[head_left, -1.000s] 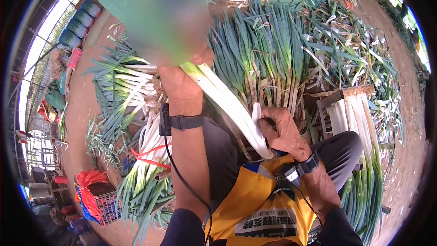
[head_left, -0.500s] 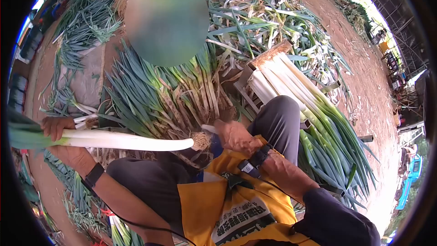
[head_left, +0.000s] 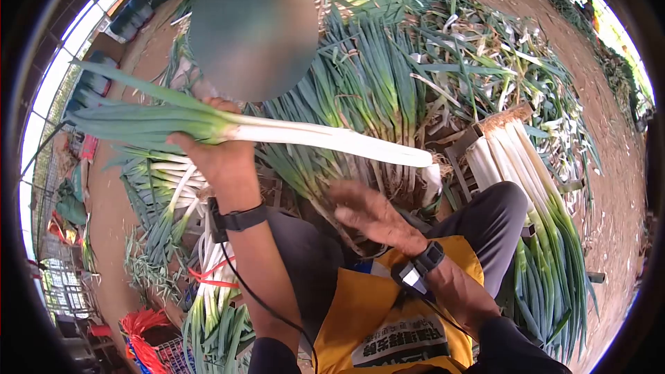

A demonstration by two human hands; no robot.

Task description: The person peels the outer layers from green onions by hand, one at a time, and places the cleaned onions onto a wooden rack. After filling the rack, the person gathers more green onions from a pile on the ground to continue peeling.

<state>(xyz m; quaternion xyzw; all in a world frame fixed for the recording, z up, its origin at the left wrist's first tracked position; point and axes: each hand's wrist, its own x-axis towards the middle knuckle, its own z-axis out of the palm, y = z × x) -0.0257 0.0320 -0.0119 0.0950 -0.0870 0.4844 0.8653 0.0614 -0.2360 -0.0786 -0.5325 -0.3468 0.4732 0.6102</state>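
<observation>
My left hand is closed around a large leek, near where its white shaft meets the green leaves. The leek lies almost level across the view, leaves to the left and root end to the right. Below the shaft, in front of my knees, my right hand is open, with nothing visible in it; its fingertips are slightly blurred. Behind the held leek stands a thick pile of untrimmed leeks with brownish outer skins. To the right, clean white leeks lie in a rack, their leaves hanging toward me.
Stripped leaves litter the ground at the back right. On the left lie more white-stemmed leeks, and a bundle tied with red string is beside my left forearm. Red twine sits at the lower left. A blurred disc hides the upper middle.
My left hand has lifted the leek up and to the right. My right hand has gone from closed beside the root end to open below the shaft. The whole view has shifted.
</observation>
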